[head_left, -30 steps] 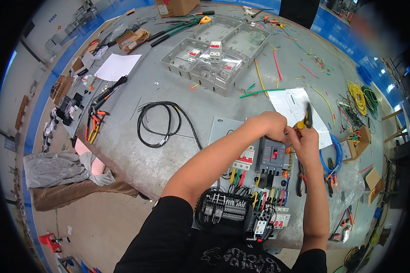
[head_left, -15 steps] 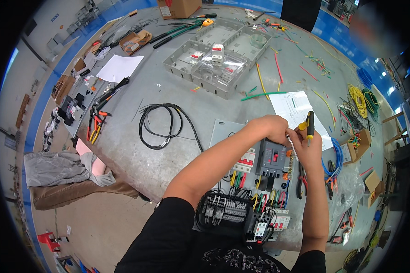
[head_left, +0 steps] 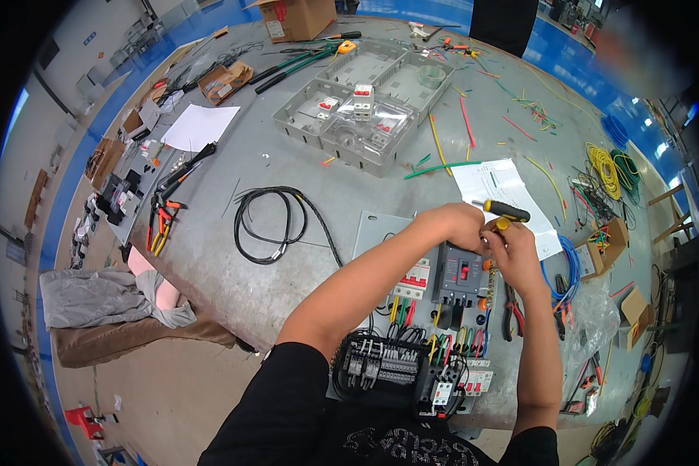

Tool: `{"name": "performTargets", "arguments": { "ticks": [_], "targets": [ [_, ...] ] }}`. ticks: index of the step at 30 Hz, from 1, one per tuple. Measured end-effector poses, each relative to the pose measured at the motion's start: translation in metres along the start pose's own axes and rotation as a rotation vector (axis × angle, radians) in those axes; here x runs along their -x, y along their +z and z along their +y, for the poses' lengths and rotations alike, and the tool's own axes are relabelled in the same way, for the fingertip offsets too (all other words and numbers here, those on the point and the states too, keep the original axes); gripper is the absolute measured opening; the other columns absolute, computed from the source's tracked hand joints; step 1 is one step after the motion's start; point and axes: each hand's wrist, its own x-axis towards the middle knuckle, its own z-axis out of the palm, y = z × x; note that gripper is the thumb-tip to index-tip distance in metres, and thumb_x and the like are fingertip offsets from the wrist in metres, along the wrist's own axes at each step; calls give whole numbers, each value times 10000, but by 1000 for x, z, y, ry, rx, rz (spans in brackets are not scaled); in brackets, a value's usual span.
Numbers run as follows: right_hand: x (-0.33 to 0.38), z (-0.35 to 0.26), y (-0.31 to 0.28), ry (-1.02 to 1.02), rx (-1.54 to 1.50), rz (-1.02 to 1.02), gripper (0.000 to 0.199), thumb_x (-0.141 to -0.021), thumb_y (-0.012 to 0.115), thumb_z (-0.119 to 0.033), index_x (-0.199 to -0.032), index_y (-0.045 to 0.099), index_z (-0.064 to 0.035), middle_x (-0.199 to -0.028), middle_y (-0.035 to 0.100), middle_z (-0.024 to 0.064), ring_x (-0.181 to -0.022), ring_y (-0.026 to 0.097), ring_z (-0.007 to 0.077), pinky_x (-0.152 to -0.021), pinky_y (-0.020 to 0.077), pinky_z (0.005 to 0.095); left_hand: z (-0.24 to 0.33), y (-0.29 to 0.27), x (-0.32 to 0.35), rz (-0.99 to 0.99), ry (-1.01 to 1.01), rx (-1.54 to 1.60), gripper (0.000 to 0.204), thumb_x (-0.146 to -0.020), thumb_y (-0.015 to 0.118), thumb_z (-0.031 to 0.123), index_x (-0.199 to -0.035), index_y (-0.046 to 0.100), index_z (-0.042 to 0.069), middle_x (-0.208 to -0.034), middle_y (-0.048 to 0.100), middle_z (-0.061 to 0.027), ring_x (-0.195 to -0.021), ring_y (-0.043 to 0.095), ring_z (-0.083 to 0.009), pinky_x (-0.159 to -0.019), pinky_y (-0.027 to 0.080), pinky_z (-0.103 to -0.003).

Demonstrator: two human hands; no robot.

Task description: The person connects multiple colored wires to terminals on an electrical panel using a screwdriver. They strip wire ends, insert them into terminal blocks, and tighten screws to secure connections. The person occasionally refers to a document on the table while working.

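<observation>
Because it looks small, with a fat handle and a thin metal rod, the screwdriver should feel light and stiff, not bendy. It would be hard to break, I think. The handle is the best place to hold it, since it is thick and easy to grip, while the smooth rod might slip. It is black with some yellow on it, and it lies on its side across the top of the right hand, with its rod pointing left. It is up over the white paper on the grey counter. The right hand is curled in around it, with its thumb and finger close together. They seem to pinch something tiny, but it is too small to name. A small yellow bit shows there too, and I cannot tell what it is. The left hand comes in right beside, at the top end of the dark grey breaker, but its fingertips are hidden, so I cannot tell if they pinch anything. The breaker is a box with a red switch. It looks hard and a bit heavy, so its sides would be good to hold.
</observation>
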Motion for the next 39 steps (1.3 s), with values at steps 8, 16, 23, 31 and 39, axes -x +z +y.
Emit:
{"name": "performTargets", "arguments": {
  "ticks": [8, 16, 23, 31, 39],
  "targets": [
    [-5, -7, 0, 157, -156, 47, 196, -940, 771, -148, -1008, 754, 34, -881, 716, 164, -730, 701, 278, -653, 546, 406, -9, 5, -4, -8, 34, 80, 468, -851, 791, 477, -1180, 762, 146, -1080, 786, -144, -1009, 733, -358, -869, 577, -447],
    [-5, -4, 7, 127, 229, 62, 228, -933, 777, -192, -906, 756, 34, -861, 714, 184, -706, 689, 349, -648, 544, 418, 2, -8, 4, -74, -65, 34, 459, -837, 786, 455, -1133, 780, 105, -1069, 793, -160, -988, 742, -350, -859, 582, -434],
    [-3, -16, 2, 129, -44, 23, 124, -918, 743, -35, -1015, 753, 42, -933, 716, 196, -805, 714, 376, -730, 572, 426, -4, 3, -2, 22, 7, 53, 443, -835, 778, 417, -1168, 772, 125, -1096, 792, -157, -1010, 745, -341, -886, 583, -428],
    [-7, -13, -2, 35, -119, 57, 91, -937, 706, -2, -1008, 705, 56, -932, 704, 180, -800, 720, 313, -727, 566, 385, -10, 7, -1, 75, 41, 149, 392, -829, 816, 346, -1134, 761, 105, -1075, 788, -160, -991, 743, -352, -873, 583, -438],
    [5, 20, 16, -10, -176, 227, 77, -1022, 646, 6, -1024, 693, 67, -962, 720, 115, -823, 750, 193, -758, 589, 324, -9, 1, 2, 251, -55, 84, 295, -858, 814, 275, -1030, 727, 52, -1004, 763, -196, -973, 736, -373, -835, 573, -456]
  ]
}}
